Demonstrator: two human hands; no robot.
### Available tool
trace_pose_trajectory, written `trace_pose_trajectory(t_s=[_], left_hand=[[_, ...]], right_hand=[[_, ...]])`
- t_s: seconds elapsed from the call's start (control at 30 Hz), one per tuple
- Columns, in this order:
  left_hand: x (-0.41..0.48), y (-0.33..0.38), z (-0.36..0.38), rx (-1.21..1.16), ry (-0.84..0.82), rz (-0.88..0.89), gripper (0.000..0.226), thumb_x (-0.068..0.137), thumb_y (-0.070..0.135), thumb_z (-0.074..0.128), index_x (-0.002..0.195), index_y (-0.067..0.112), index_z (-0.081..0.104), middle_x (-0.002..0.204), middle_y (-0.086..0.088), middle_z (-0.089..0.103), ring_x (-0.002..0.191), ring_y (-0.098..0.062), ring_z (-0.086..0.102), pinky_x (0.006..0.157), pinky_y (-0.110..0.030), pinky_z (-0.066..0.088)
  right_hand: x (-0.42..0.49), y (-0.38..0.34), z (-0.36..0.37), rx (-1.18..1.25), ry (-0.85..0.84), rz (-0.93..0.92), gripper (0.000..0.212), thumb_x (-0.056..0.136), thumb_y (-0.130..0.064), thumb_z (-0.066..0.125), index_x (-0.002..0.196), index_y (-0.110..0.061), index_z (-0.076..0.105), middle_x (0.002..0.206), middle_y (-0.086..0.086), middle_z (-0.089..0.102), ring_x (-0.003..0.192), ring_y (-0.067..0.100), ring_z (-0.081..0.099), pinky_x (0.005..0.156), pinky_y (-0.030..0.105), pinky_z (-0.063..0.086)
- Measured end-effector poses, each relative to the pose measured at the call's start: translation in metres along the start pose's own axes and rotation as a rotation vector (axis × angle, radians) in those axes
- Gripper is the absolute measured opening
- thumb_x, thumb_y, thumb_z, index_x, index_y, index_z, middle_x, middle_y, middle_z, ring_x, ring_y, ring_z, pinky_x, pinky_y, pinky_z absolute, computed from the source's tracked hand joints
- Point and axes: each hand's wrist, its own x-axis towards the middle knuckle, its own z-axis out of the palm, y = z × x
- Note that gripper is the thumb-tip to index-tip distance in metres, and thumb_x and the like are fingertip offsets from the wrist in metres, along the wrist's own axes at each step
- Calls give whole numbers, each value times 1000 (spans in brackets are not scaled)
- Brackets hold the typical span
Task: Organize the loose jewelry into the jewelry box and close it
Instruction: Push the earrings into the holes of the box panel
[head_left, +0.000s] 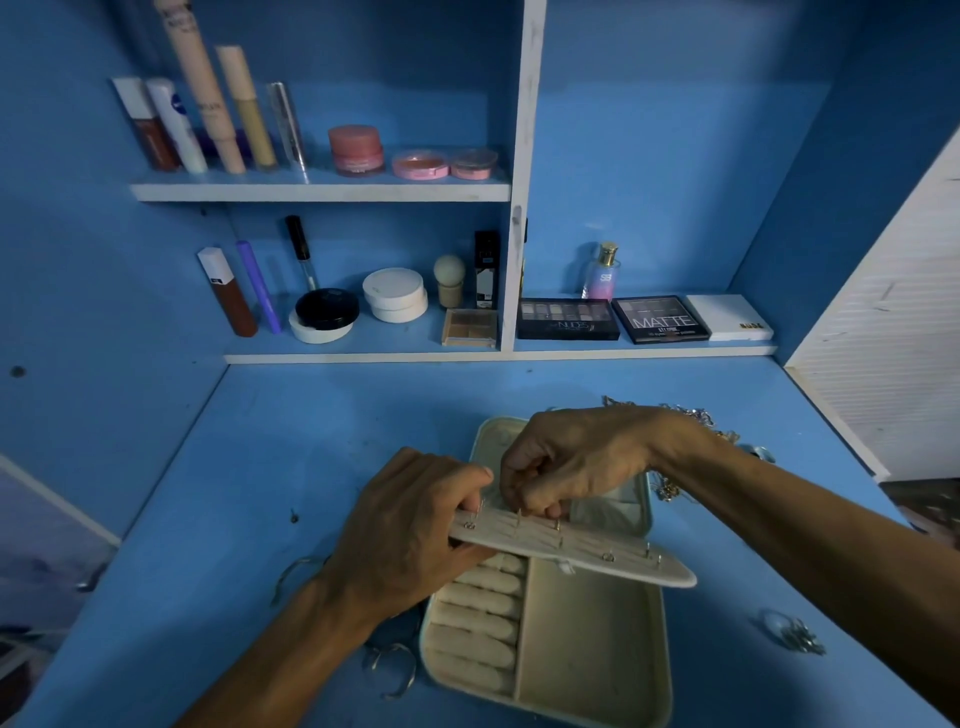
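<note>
Where the blue table (260, 467) comes closest, the cream jewelry box (592, 649) lies open, its near half holding a row of padded ring rolls (478, 623) on the left and a plain compartment on the right. Just left of the box, beside the left forearm, a few thin bangles (397, 670) lie loose on the table. To the right, well apart from the box, sits a small cluster of silver rings (795, 636).

A padded earring panel (597, 551) stretches across the middle of the box, raised above the rolls, with several small earrings (608, 557) pinned into it. The left hand (410, 525) grips the panel's left end, thumb underneath and fingers curled over the top. The right hand (576, 462) reaches in over the far half of the box, its fingertips closed together on one earring (518, 514) at the panel's far edge; only its thin post shows.

Behind the right wrist lies a tangle of chains (691, 415) on the table.

Farther back, the lower shelf (363, 357) carries compacts, tubes, eyeshadow palettes (566, 318) and a perfume bottle (602, 273). The upper shelf holds upright tubes (208, 104) and pink jars (356, 149).
</note>
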Motion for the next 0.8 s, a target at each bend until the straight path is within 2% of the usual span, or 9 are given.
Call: trace_pose_trajectory(t_s=[0.17, 0.3, 0.4, 0.5, 0.6, 0.67, 0.73, 0.8], left_hand=[[2, 0, -2, 2, -44, -44, 43, 79, 44, 71, 103, 16, 49, 92, 12, 49, 77, -7, 49, 72, -25, 42], [0, 1, -2, -5, -67, -70, 42, 77, 45, 70, 101, 17, 49, 86, 10, 56, 77, -7, 49, 72, -27, 43], [2, 2, -2, -33, -69, -129, 44, 76, 45, 72, 102, 19, 49, 91, 13, 50, 78, -7, 52, 74, -25, 44], [6, 6, -2, -94, -54, -261, 50, 75, 48, 72, 110, 21, 50, 89, 15, 55, 78, -3, 52, 75, -25, 45], [11, 10, -6, -187, -71, -396, 66, 72, 58, 74, 123, 28, 45, 90, 16, 60, 80, -11, 62, 76, -34, 54], [16, 10, -9, -227, -97, -514, 70, 67, 65, 74, 124, 40, 41, 96, 25, 58, 86, -13, 64, 77, -39, 57], [21, 9, -10, -271, -150, -609, 74, 62, 68, 77, 121, 48, 38, 103, 29, 57, 92, -4, 62, 81, -36, 57], [26, 5, -9, -292, -198, -639, 81, 62, 56, 88, 125, 48, 38, 101, 28, 59, 92, 2, 60, 81, -31, 55]], right_hand=[[2, 1, 0, -57, 20, -15, 9, 92, -18, 63, 89, -17, 71, 80, -5, 68, 76, 7, 64, 74, 25, 55], [2, 4, 0, -12, -8, -23, 9, 92, -15, 63, 90, -19, 71, 84, -6, 70, 79, 7, 66, 76, 25, 54], [0, 8, -4, 25, -3, -34, 12, 92, -6, 64, 97, -12, 72, 92, 6, 72, 80, 11, 67, 79, 27, 57], [-4, 18, -9, 118, 24, -61, 17, 93, 1, 63, 108, -3, 71, 95, 9, 73, 84, 15, 70, 83, 31, 59], [-13, 31, -18, 328, 144, -67, 22, 94, 5, 59, 114, 2, 68, 96, 8, 70, 92, 22, 68, 88, 34, 58], [-23, 34, -27, 423, 240, -66, 21, 96, -9, 61, 114, -1, 69, 99, 10, 71, 94, 23, 67, 89, 32, 57], [-35, 32, -37, 454, 301, -70, 33, 93, -27, 60, 113, -3, 71, 99, 11, 72, 92, 22, 67, 86, 30, 57], [-45, 27, -45, 409, 331, -83, 38, 92, -32, 58, 112, -2, 71, 97, 10, 72, 88, 18, 67, 80, 28, 56]])
